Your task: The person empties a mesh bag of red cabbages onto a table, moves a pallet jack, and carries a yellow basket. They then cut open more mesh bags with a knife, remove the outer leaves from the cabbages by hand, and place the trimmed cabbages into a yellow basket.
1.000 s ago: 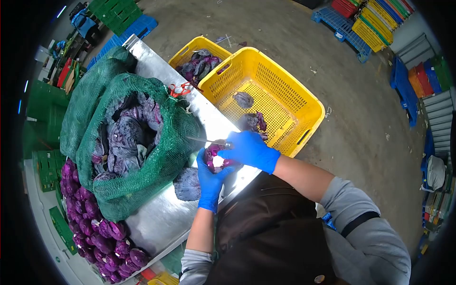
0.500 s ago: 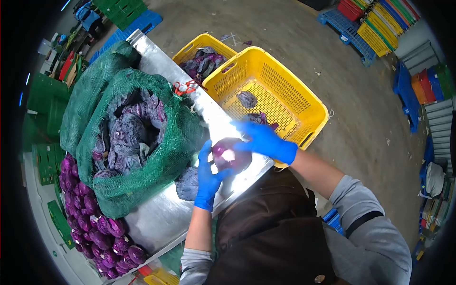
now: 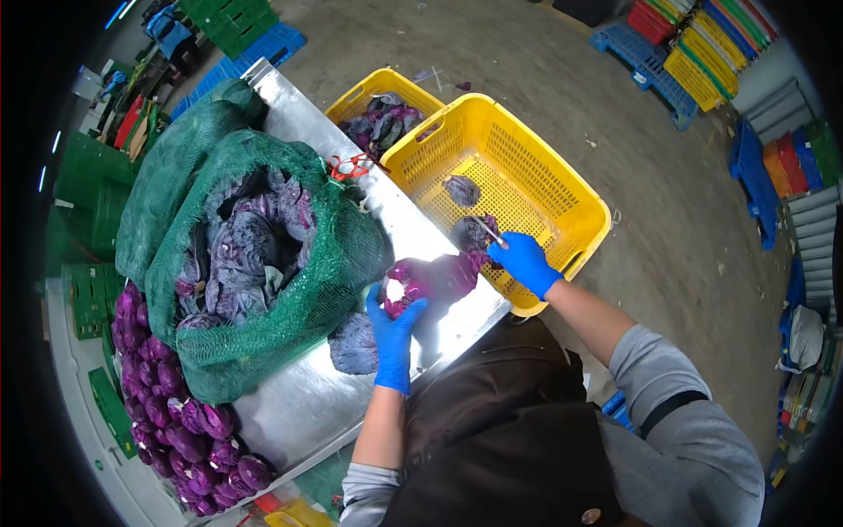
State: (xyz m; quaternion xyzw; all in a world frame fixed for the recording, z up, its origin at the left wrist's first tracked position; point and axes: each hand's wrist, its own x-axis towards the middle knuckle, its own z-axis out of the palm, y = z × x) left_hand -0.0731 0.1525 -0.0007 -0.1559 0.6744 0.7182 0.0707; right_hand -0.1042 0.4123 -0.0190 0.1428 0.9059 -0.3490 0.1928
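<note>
While left hand (image 3: 392,323) cups cabbage (image 3: 439,277) | right hand (image 3: 524,259) beside it, holding knife (image 3: 492,232)

Right hand (image 3: 525,262) has come off the red cabbage (image 3: 428,281) and moved right, over the near rim of the yellow crate (image 3: 587,195). The knife (image 3: 492,233) is back in sight, tip pointing far-left. An outer leaf now trails off the cabbage's right side.

knife (image 3: 493,234) handle hidden inside the right hand (image 3: 524,261).
</note>
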